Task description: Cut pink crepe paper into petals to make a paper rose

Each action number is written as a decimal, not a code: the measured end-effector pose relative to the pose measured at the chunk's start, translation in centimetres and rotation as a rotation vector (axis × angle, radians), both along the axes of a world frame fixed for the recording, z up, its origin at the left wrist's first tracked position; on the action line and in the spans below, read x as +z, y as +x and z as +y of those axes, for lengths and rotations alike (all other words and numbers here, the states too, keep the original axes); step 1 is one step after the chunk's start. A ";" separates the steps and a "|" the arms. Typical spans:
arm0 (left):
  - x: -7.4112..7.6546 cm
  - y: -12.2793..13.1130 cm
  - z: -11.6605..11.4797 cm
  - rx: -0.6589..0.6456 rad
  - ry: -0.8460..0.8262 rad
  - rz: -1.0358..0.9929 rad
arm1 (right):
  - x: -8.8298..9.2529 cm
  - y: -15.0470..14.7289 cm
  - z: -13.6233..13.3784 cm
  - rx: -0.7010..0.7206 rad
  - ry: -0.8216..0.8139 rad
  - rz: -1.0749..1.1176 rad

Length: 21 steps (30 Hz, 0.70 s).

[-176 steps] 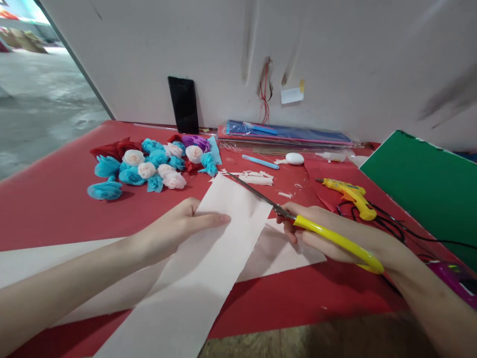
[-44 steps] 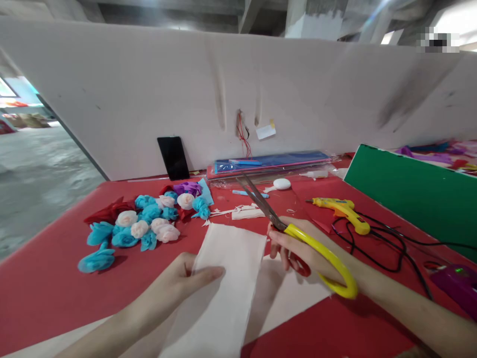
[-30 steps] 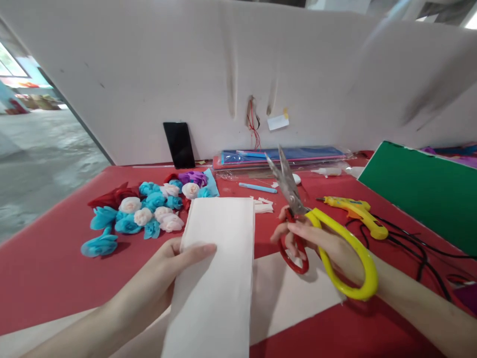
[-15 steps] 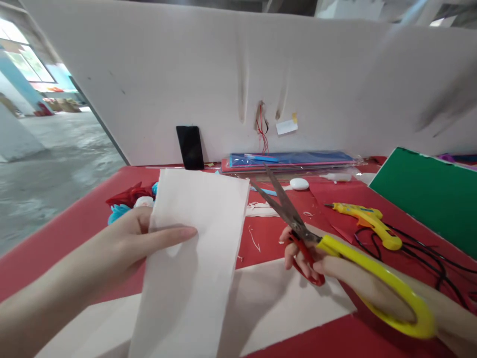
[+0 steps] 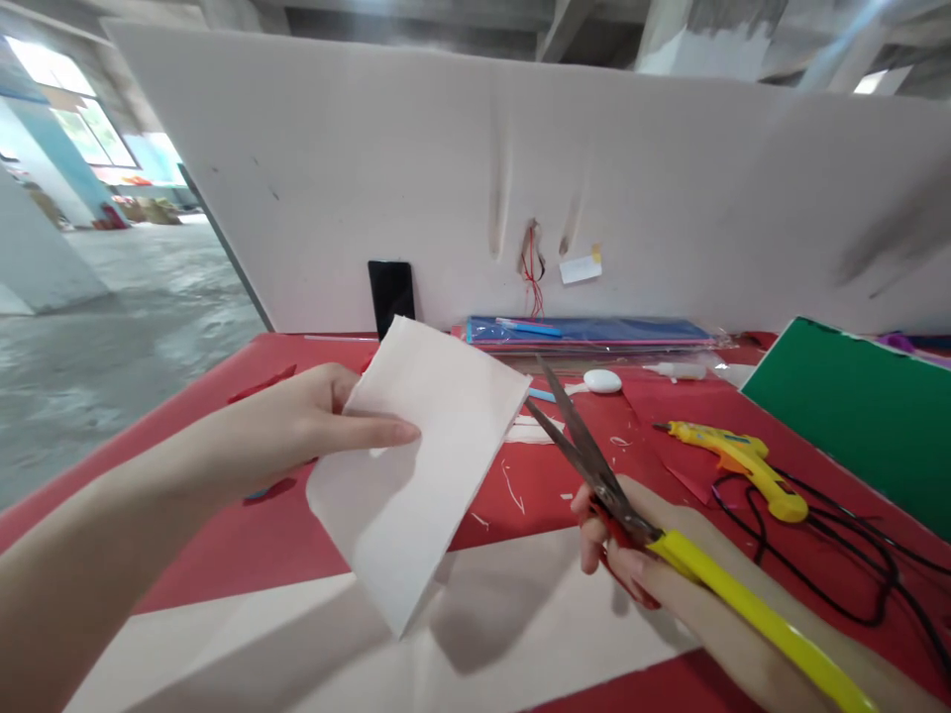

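My left hand (image 5: 334, 416) pinches a white sheet of paper (image 5: 435, 396), thumb on the front face and fingers behind it. The sheet is tilted in the air, one corner pointing down. In my right hand (image 5: 624, 535) are scissors (image 5: 586, 446) with one yellow and one red handle. Their blades are parted, and the tips are close to the sheet's right corner; whether they touch it I cannot tell. Below both hands, a larger white sheet (image 5: 520, 614) lies on the red tabletop (image 5: 223, 465).
To the right are a yellow glue gun (image 5: 732, 451), its black cable (image 5: 839, 555) and a green board (image 5: 854, 416). A black phone (image 5: 391, 292) leans against the white panel (image 5: 334, 149). Plastic-wrapped blue sheets (image 5: 594, 329), a white oval object (image 5: 602, 381) and paper scraps (image 5: 512, 487) lie at the back.
The sheet in my left hand has turned, its lower end swinging up and its top tilting right. My right hand and the scissors have shifted slightly right and down in view. The view has shifted too.
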<state>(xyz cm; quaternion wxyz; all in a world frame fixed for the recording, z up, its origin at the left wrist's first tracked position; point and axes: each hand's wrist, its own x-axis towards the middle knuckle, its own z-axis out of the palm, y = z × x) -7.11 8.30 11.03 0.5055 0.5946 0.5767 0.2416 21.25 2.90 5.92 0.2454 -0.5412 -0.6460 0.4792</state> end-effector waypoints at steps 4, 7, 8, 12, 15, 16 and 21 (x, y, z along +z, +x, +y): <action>-0.3 -0.3 0.0 -0.057 -0.030 -0.069 | -0.2 0.0 0.2 -0.016 0.023 -0.018; -0.5 -0.5 -0.2 -0.063 -0.058 -0.159 | 0.1 -0.1 0.0 -0.034 0.037 -0.006; -0.6 -0.5 -0.2 -0.051 -0.059 -0.185 | 0.3 -0.1 -0.1 -0.039 0.040 0.005; -0.2 0.0 -0.6 0.056 -0.009 -0.314 | 1.6 -0.3 -0.4 -0.046 0.054 0.098; 0.3 1.3 -1.4 0.210 -0.026 -0.406 | 2.4 -0.7 -0.3 -0.065 0.079 0.202; 0.3 1.9 -1.7 0.252 -0.056 -0.440 | 2.5 -0.9 -0.2 -0.070 0.084 0.234; -0.9 4.5 -3.4 0.268 -0.200 -0.672 | 2.5 -2.0 0.1 -0.078 0.085 0.335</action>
